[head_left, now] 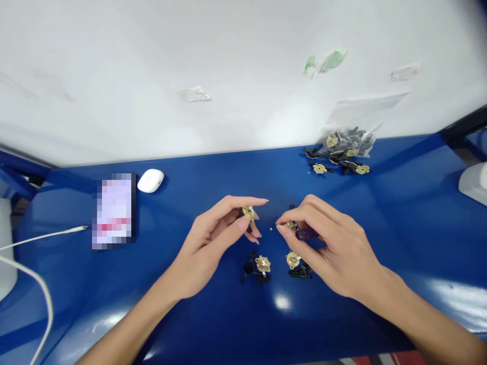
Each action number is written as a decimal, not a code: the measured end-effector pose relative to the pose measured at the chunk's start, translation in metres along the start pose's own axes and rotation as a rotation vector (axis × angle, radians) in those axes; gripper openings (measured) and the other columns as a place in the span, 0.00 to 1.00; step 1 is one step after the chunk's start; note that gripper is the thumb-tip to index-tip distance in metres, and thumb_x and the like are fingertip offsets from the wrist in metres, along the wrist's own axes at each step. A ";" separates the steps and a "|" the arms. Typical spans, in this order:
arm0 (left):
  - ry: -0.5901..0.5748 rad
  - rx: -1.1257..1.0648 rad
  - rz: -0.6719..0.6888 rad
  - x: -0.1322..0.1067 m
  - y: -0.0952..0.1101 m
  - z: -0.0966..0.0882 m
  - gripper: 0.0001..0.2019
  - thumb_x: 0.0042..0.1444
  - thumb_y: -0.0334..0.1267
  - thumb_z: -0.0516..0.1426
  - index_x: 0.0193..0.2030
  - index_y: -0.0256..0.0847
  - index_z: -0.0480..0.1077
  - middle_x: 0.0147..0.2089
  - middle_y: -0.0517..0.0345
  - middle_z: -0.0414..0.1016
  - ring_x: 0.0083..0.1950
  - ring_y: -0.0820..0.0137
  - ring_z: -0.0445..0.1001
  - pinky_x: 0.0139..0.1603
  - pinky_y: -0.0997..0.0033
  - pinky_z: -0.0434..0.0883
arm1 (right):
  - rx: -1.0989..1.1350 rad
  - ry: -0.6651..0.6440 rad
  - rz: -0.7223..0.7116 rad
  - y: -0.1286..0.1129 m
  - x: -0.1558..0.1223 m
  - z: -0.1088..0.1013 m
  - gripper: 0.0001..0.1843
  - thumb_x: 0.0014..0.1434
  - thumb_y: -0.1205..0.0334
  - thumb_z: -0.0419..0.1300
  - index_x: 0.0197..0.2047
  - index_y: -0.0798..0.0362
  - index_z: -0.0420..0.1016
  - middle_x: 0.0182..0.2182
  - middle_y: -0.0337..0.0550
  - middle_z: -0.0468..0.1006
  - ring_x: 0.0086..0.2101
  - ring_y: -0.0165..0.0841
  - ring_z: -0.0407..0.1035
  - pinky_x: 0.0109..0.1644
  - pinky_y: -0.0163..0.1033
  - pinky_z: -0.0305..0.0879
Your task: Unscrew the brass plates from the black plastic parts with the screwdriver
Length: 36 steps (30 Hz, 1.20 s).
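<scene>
My left hand [218,241] is closed on a small black part with a brass-coloured disc [248,213], pinched between thumb and fingers above the table. Thumb and index finger of my right hand [323,238] pinch a second brass-coloured piece [291,226]. A dark, rounded thing [305,234] shows under those fingers; its kind is unclear. Below my left hand, a brass-coloured disc [263,264] lies beside a black plastic part [248,267]. Another disc [292,260] rests by black pieces [300,272] under my right hand. A tiny pale speck [271,228] lies between my hands.
A clear plastic bag [357,121] of similar parts leans on the white wall [243,66], with loose parts [319,168] in front. On the left of the blue table [213,324] are a blurred-out phone [114,210], a white case [151,181] and a white cable [45,235].
</scene>
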<state>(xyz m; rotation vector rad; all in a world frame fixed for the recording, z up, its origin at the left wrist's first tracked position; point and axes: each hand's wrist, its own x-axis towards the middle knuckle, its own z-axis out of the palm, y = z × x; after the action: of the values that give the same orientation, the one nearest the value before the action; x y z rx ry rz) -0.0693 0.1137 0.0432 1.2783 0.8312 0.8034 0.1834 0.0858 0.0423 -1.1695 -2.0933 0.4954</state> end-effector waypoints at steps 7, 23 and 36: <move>0.004 0.015 -0.118 -0.001 0.001 -0.004 0.15 0.81 0.44 0.58 0.66 0.49 0.80 0.38 0.62 0.64 0.35 0.72 0.62 0.35 0.70 0.63 | 0.007 0.152 0.032 -0.001 -0.002 -0.002 0.09 0.76 0.71 0.61 0.54 0.52 0.81 0.38 0.39 0.76 0.33 0.29 0.71 0.36 0.38 0.68; 0.030 0.335 -0.083 -0.001 -0.009 -0.002 0.09 0.75 0.45 0.67 0.56 0.48 0.81 0.50 0.56 0.82 0.44 0.67 0.78 0.44 0.65 0.77 | 0.159 0.646 0.095 -0.005 -0.001 0.004 0.17 0.81 0.57 0.57 0.43 0.45 0.86 0.30 0.43 0.78 0.27 0.36 0.67 0.29 0.48 0.57; -0.044 0.449 -0.034 0.003 -0.013 -0.005 0.09 0.73 0.39 0.68 0.57 0.48 0.86 0.54 0.54 0.84 0.49 0.64 0.85 0.52 0.64 0.82 | 0.165 0.198 0.060 -0.005 -0.005 -0.002 0.06 0.76 0.67 0.64 0.49 0.48 0.82 0.35 0.39 0.82 0.33 0.33 0.72 0.36 0.44 0.67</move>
<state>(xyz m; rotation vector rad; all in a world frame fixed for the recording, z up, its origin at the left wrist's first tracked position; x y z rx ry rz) -0.0719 0.1174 0.0293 1.6640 1.0312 0.5750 0.1837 0.0790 0.0446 -1.1392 -1.8183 0.5457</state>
